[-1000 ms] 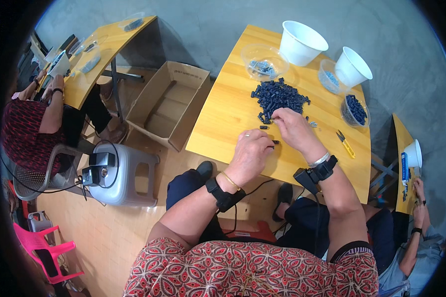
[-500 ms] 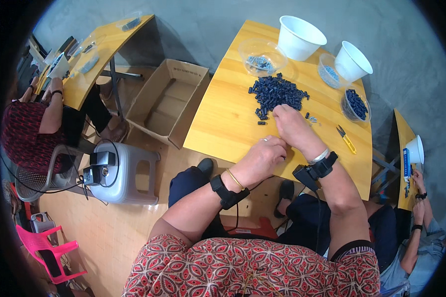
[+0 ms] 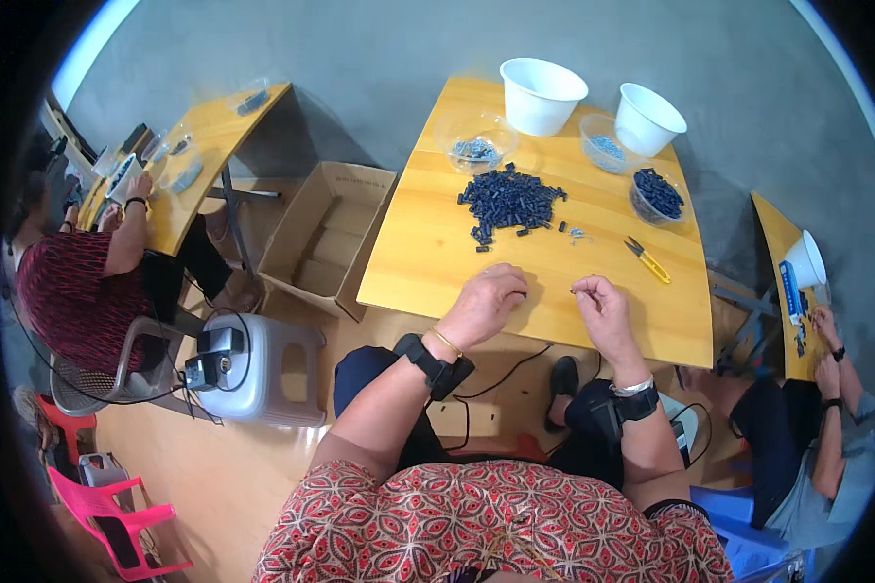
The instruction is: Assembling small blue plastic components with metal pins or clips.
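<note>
Over the table's near edge, my left hand (image 3: 488,303) is closed, its fingers curled inward with a small dark spot at the tips. A short distance to its right, my right hand (image 3: 608,316) pinches thumb against fingers; a tiny dark bit shows there, too small to name. Beyond both hands lies a heap of small dark blue cylindrical plastic parts (image 3: 508,201). A few small metallic and clear bits (image 3: 577,233) lie at its right. Farther right is a pair of yellow-handled thread snips (image 3: 648,260), points toward the far left.
On the wooden table (image 3: 413,257) stand white tubs (image 3: 544,97), clear bowls of small metal parts (image 3: 476,151) and a bowl of dark blue parts (image 3: 657,196). A cardboard box (image 3: 326,238) and a grey stool (image 3: 262,369) are at left. People work at side tables.
My hands have moved apart; the right has drawn back from the heap toward the near edge, and the left has shifted slightly left. The whole view has tilted upward.
</note>
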`<state>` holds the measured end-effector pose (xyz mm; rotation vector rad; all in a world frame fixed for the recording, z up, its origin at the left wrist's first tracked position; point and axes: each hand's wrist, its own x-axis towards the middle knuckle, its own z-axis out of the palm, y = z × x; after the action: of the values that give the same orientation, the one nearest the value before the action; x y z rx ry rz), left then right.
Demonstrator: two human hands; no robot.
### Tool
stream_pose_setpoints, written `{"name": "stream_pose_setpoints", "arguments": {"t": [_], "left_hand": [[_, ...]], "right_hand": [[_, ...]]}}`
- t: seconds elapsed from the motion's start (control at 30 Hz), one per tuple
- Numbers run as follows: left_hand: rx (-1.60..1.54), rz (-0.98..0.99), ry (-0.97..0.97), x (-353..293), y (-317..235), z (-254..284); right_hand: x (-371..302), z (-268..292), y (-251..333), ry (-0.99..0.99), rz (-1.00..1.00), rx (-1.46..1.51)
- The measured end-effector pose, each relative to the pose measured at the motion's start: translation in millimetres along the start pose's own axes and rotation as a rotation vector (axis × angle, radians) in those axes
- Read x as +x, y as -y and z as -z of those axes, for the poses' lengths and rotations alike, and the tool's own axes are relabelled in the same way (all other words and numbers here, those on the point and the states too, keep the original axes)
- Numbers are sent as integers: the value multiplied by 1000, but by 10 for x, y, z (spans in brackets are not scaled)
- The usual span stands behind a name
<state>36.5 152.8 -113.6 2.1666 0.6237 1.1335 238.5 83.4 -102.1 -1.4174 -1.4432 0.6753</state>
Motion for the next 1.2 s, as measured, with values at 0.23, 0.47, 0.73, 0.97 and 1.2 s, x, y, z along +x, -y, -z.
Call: {"name": "stream_pose_setpoints", "arguments": {"t": [0.23,0.47,0.73,0.97,1.2], "left_hand": [[-437,404,-109,-144,-416,83],[-653,325,-51,-374,-1261,203],[-778,298,-119,-603,-1688,331],[-752,267,-139,-654,-1791,362],[-704,271,-121,-644,-1758,361]], "right_hand": [[-350,134,444,22,-99,562],[-730,189,1156,164,-29,874],[-1009,135,1548,273,79,755],[-1038,118,1612,256,161,570],[-998,78,1578,244,175,505]]}}
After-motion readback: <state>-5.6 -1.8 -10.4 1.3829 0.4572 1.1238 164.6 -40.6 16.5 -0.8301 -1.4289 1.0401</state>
